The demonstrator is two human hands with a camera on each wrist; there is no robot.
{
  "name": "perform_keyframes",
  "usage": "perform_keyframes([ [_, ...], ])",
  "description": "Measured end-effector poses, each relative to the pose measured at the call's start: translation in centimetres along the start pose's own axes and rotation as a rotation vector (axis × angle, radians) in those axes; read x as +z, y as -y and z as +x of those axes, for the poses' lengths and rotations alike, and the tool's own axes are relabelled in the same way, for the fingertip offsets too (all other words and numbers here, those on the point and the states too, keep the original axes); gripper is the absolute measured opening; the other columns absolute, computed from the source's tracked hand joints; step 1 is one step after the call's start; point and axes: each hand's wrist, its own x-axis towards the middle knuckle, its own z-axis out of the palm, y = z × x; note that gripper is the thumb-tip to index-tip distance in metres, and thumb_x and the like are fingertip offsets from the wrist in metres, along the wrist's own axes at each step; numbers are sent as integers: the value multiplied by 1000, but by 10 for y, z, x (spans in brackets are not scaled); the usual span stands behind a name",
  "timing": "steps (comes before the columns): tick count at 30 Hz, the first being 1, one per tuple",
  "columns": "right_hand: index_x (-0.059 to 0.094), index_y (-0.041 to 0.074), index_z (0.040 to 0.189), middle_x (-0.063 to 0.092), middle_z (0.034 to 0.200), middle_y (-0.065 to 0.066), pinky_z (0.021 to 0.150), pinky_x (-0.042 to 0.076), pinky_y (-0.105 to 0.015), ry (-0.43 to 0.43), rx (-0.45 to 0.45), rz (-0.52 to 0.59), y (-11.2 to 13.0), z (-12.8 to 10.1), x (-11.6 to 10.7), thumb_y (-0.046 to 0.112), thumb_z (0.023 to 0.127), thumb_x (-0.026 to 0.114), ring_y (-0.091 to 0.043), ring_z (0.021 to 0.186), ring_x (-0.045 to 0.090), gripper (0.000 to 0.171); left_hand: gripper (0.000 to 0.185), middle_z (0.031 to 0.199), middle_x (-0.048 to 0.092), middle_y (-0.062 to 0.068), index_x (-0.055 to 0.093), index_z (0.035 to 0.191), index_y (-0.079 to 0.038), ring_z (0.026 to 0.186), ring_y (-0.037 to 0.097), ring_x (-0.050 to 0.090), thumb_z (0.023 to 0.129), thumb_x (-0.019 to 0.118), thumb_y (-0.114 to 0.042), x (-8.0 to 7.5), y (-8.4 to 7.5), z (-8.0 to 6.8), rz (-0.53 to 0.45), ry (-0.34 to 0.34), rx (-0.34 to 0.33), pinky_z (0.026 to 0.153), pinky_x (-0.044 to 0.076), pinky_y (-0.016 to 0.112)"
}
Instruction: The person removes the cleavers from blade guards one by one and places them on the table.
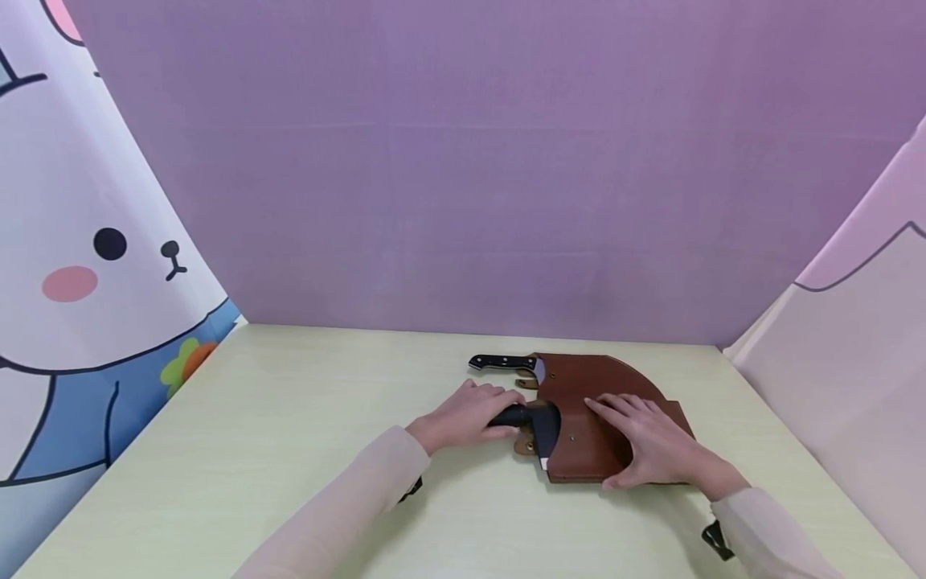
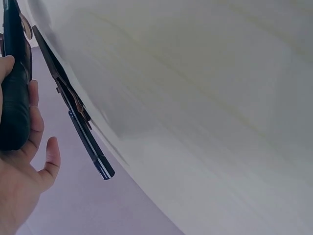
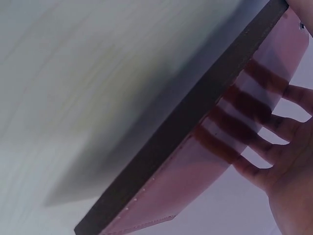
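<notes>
A brown leather sheath [image 1: 582,386] lies flat on the table, holding two knives whose handles point left. My left hand [image 1: 470,414] grips the smooth black handle of the nearer knife [image 2: 15,110]; part of its dark, broad blade [image 1: 546,430] shows at the sheath's mouth, the rest hidden inside. My right hand [image 1: 654,446] rests spread over the sheath, fingers [image 3: 254,171] reaching across the leather and thumb at its near edge. Beyond the left hand, the second knife's riveted black handle [image 1: 502,363] sticks out of the sheath, untouched.
Small leather snap straps [image 1: 526,442] hang from the sheath's left side. The pale table [image 1: 304,402] ends at a purple backdrop [image 1: 463,201]. A cartoon-printed cloth [image 1: 108,322] stands on the left, a pale pink one [image 1: 854,362] on the right.
</notes>
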Motion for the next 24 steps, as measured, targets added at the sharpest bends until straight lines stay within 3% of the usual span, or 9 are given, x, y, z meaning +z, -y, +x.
perform_keyframes([
  [24, 41, 12, 137, 47, 132, -15, 89, 36, -54, -20, -32, 8, -3, -6, 4, 69, 49, 75, -35, 116, 45, 110, 39, 109, 61, -6, 47, 126, -27, 91, 9, 54, 90, 54, -42, -1, 14, -14, -47, -1, 13, 74, 35, 28],
])
